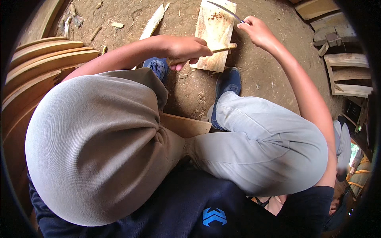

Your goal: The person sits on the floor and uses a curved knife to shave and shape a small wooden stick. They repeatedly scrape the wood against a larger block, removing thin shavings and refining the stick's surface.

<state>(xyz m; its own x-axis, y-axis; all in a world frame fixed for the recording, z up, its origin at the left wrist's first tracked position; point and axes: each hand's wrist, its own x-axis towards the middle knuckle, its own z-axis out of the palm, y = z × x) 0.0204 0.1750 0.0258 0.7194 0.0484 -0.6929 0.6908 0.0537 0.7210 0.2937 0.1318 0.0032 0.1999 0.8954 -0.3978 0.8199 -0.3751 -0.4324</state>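
The board (212, 33) is pale cream flecked with brown, the stick (225, 48) dull tan, the blade (226, 8) silvery grey. Shoes (229, 82) are navy, trousers (258, 123) pale grey, the shirt (174, 198) dark navy with a bright blue emblem (214, 217).

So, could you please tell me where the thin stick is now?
In the head view, the thin stick is in the upper middle, held in the left hand, its right part over the pale board.

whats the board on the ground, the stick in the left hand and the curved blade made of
Board: raw wood, pale and unpainted, with yellowish patches. Stick: probably rough, unfinished wood, being tan and uneven. Curved blade: likely metal, thin and grey with a sheen.
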